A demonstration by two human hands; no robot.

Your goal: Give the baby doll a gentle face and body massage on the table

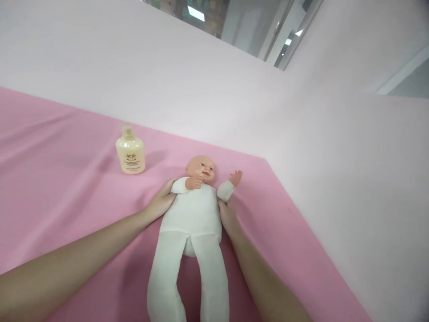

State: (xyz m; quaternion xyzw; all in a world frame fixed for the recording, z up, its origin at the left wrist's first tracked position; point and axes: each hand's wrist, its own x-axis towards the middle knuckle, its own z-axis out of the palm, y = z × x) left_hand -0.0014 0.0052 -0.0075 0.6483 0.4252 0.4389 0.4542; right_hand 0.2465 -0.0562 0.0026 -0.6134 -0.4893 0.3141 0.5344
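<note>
Two-handed hold on an infant doll (191,210), which serves as the landmark for every position given. The doll lies face up over the pink cloth (67,197), its head (200,167) toward the white wall (100,76) and its legs (214,277) pointing the opposite way; whether its back bears on the cloth cannot be told. The left hand (165,198) clasps the doll's left-hand flank as viewed, thumb in front near the armpit, the other fingers passing behind the upper arm. The right hand (228,214) mirrors it on the opposite flank, thumb laid just below the doll's raised arm (225,191); its remaining fingers are hidden behind the doll, so their spread cannot be told. Such matched placement beneath the arms probably shares the weight evenly and keeps the body from rolling, while leaving the doll's own arms free.

Container: one cream-coloured pump bottle (130,154) stands upright on the cloth to the left of the doll's head, apart from it and touching neither hand. Its place there presumably keeps it clear of the hold yet within reach. The label print is too small to read, and neither the kind nor the level of the contents can be made out
</note>
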